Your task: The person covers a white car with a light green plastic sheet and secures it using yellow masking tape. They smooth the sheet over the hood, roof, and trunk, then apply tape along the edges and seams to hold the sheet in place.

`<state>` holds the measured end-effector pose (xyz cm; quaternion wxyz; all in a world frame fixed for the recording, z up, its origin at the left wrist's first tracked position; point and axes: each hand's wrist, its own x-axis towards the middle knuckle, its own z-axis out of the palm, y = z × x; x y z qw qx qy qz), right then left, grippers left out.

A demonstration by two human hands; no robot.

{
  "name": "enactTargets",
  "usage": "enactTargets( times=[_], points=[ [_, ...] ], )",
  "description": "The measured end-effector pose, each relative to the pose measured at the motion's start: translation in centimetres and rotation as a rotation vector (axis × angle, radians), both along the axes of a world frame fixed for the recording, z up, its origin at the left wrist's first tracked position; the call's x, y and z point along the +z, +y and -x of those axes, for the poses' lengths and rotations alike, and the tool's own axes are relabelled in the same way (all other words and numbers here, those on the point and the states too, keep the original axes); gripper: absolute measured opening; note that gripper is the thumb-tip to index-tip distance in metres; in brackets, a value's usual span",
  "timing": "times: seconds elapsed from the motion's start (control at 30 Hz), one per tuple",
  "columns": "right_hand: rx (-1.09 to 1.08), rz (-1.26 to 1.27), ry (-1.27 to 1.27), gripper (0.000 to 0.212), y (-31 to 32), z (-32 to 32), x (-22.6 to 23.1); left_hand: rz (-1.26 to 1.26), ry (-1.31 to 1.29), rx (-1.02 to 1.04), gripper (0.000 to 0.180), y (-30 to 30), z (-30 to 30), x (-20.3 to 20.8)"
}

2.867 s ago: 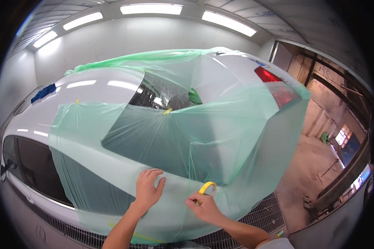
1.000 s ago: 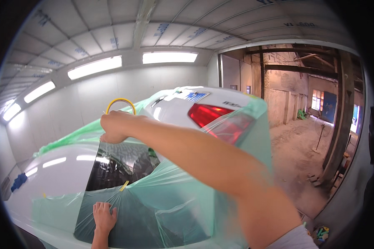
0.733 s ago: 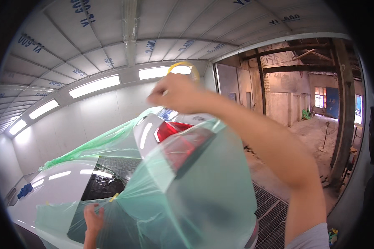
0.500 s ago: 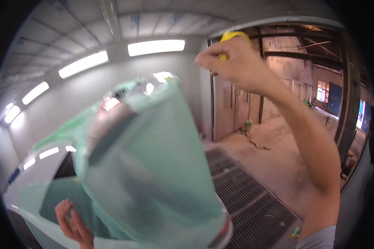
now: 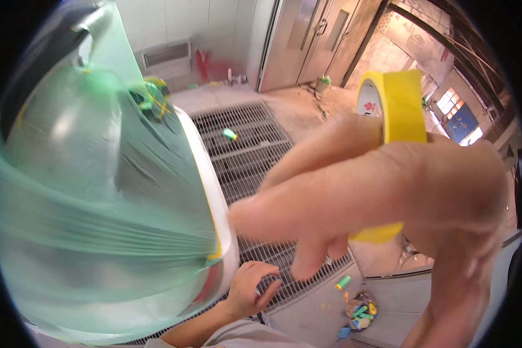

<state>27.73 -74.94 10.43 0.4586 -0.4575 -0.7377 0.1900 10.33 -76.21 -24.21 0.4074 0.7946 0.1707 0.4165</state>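
Note:
A roll of yellow masking tape (image 5: 405,107) hangs on my right hand (image 5: 365,185), which is raised very close in front of me with the fingers inside and around the roll. My left hand (image 5: 252,285) is low at the centre, its fingers loosely curved and apart from the thumb, and nothing shows in it. It is beside the corner of a vehicle body draped in thin green masking film (image 5: 98,232). Narrow yellow tape runs along the film's edge, next to a bare white body strip (image 5: 198,151). The film is pulled into creases toward the corner near my left hand.
Metal floor grating (image 5: 243,130) runs beside the vehicle, with a small green-and-yellow roll (image 5: 230,134) on it. Another green roll (image 5: 343,282) and a heap of coloured scraps (image 5: 362,310) lie on the floor near me. Double doors (image 5: 307,43) stand at the back.
The view has swung down and to the right. My right hand, with the tape roll, has come much closer. My left hand has moved from the vehicle's side to beside its corner.

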Motion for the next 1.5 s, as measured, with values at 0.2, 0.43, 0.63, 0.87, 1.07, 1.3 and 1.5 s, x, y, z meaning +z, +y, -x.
enactTargets(
  times=[0.2, 0.43, 0.63, 0.87, 1.07, 1.3, 1.5],
  points=[
    [0.263, 0.15, 0.152, 0.054, 8.7, -6.8, -6.1, 0.284, 0.231, -0.016, 0.062, 5.1, -7.9, -10.4],
    [0.69, 0.351, 0.377, 0.056, 21.7, -17.7, -10.4, 0.206, 0.268, -0.237, 0.045, 19.4, -20.8, -10.4],
    [1.028, 0.383, 0.478, 0.058, 32.0, -24.9, -10.0, -0.179, 0.016, -0.457, 0.032, 32.5, -31.6, -0.7],
    [1.337, 0.461, 0.564, 0.061, 47.0, -32.9, -13.7, -0.23, 0.048, -0.105, 0.018, 46.8, -37.7, -2.7],
    [1.574, 0.557, 0.639, 0.064, 63.0, -38.5, -16.6, 0.326, 0.407, 0.742, 0.014, 58.9, -38.9, -6.5],
    [1.542, 0.933, 0.643, 0.058, 85.8, -36.6, -21.8, 0.482, 0.415, 0.839, 0.02, 73.8, -35.6, -7.9],
    [1.009, 1.248, 0.406, 0.038, 104.7, -32.6, -32.0, 0.523, 0.299, 1.013, 0.02, 90.7, -32.6, -14.6]
  ],
)
